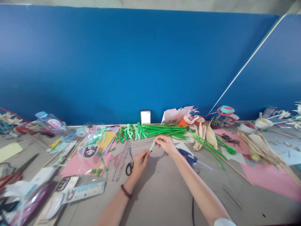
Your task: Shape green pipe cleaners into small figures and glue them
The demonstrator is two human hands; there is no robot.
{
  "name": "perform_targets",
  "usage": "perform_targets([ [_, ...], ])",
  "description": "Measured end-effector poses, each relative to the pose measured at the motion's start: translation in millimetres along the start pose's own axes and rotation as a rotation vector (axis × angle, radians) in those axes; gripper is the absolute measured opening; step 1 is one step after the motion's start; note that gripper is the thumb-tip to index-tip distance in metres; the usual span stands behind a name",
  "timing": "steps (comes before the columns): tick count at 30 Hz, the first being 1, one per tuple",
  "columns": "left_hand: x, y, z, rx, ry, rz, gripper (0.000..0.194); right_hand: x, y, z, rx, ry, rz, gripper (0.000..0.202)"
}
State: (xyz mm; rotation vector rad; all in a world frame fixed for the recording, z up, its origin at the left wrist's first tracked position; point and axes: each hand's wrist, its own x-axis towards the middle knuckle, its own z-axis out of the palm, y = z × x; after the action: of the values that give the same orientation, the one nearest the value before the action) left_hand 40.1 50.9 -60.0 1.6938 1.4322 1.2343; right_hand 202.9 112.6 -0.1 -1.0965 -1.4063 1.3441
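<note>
A short pale green pipe cleaner [152, 145] slants between my two hands above the table. The fingers of my left hand [141, 159] pinch its lower end, and a beaded bracelet circles that wrist. At its upper end, my right hand [166, 145] grips it between thumb and fingertips. Black-handled scissors [129, 168] lie just left of my left hand, beside a clear ruler [120, 163]. Behind my hands stretches a bundle of long green pipe cleaners [164, 130], with bent light and dark green pieces [130, 131] at its left end.
A blue glue gun [187, 157] lies right of my right forearm. Dried husks [211, 137] and pink paper [268, 179] are farther right. Plastic-covered pink sheets [77, 164], a clear bottle [53, 124] and a phone [67, 183] occupy the left. A small lit screen [145, 117] stands against the blue partition [141, 62].
</note>
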Motion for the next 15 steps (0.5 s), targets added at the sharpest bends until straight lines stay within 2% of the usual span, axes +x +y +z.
perform_targets([
  [3,-1,0,-0.7,0.023,-0.017,0.016,0.033,-2,-7,-5,0.047,-0.029,0.023,0.020],
  [6,-1,-1,-1.6,0.047,0.014,0.058,0.034,-4,-9,-6,0.191,-0.068,0.078,0.017],
  [11,0,-3,-1.6,0.084,0.054,0.125,0.035,-2,-1,-4,0.429,-0.043,0.265,0.012],
  [13,0,-3,-0.9,0.077,0.049,0.101,0.036,0,1,-5,0.420,-0.020,0.295,0.014],
  [15,0,-4,0.0,0.056,0.040,0.060,0.038,2,2,-9,0.364,0.030,0.252,0.018],
])
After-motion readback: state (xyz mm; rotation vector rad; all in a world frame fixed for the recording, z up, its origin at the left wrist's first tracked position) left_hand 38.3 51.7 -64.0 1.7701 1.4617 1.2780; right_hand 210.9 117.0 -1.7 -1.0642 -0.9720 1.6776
